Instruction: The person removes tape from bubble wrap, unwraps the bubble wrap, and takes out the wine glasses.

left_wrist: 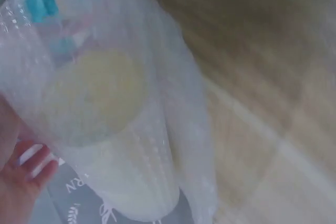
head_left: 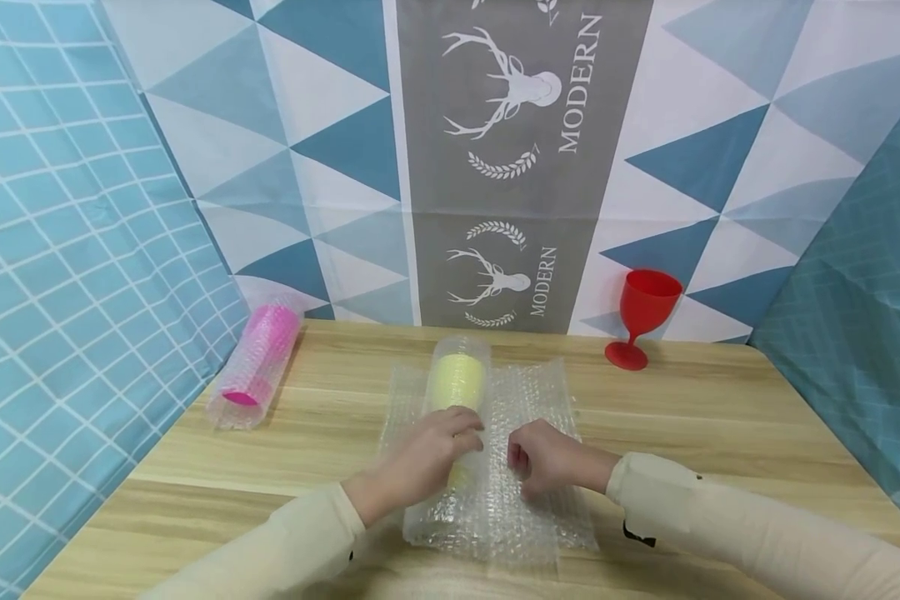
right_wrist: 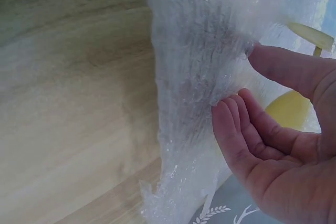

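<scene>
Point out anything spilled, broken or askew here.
Nothing looks spilled or broken. Slightly askew: the bubble wrap around the yellow goblet, whose near edges don't line up. The red goblet stands upright; the pink goblet lies wrapped.

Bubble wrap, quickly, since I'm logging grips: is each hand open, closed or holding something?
Left hand: fingers bent over the wrapped yellow goblet; grip cannot be told.
Right hand: open, fingers loosely curled at the bubble wrap, thumb apart.

Goblet (head_left: 457,382) in bubble wrap (head_left: 531,396) mid-table, wrapped bundle (head_left: 258,360) behind to left, second goblet (head_left: 647,307) behind to right
</scene>
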The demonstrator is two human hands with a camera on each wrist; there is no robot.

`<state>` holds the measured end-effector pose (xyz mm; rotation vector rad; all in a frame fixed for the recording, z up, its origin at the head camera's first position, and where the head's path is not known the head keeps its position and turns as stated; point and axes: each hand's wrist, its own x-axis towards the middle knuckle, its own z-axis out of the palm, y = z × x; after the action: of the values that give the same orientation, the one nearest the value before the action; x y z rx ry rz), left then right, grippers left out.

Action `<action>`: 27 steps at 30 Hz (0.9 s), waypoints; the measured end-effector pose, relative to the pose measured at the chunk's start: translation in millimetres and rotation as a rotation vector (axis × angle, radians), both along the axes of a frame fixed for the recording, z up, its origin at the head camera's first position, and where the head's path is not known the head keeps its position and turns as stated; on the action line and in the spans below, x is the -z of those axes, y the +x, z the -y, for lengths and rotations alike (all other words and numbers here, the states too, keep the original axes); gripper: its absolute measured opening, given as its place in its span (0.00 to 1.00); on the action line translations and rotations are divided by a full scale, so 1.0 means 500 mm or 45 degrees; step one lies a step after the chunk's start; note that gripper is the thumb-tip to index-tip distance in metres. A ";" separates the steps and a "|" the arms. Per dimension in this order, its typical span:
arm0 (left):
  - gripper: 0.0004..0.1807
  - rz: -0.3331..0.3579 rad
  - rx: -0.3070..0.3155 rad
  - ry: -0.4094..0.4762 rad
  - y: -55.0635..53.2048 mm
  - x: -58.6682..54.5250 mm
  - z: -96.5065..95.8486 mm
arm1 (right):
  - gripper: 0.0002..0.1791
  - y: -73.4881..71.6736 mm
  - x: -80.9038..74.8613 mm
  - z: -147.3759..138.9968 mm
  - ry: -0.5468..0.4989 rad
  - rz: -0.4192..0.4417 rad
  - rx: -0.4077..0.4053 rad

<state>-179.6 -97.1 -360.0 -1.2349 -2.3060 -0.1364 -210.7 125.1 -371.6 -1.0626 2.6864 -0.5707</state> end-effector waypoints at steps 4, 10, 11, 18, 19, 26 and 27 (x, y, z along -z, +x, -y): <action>0.23 0.041 0.093 -0.139 -0.007 -0.011 0.004 | 0.18 0.002 -0.001 -0.005 -0.005 -0.015 0.001; 0.20 0.053 0.095 -0.198 -0.013 -0.021 0.022 | 0.18 0.004 0.002 -0.009 -0.030 -0.051 -0.010; 0.20 0.054 0.096 -0.201 -0.013 -0.022 0.028 | 0.18 0.005 0.002 -0.009 -0.037 -0.053 -0.012; 0.15 0.157 0.115 -0.146 -0.011 -0.029 0.075 | 0.17 0.009 0.002 -0.007 -0.046 -0.028 -0.001; 0.15 0.191 0.108 -0.130 -0.009 -0.031 0.080 | 0.17 0.009 0.002 -0.006 -0.040 -0.024 0.004; 0.15 0.376 -0.006 -0.112 0.006 -0.041 0.106 | 0.18 0.008 0.005 -0.004 -0.008 -0.013 0.026; 0.18 0.382 -0.031 -0.117 0.009 -0.042 0.108 | 0.18 0.008 0.006 -0.004 -0.006 -0.013 0.028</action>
<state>-175.1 -150.9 -339.2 -1.3065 -2.6080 -0.2229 -206.6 126.9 -374.4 -1.0406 2.7100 -0.5776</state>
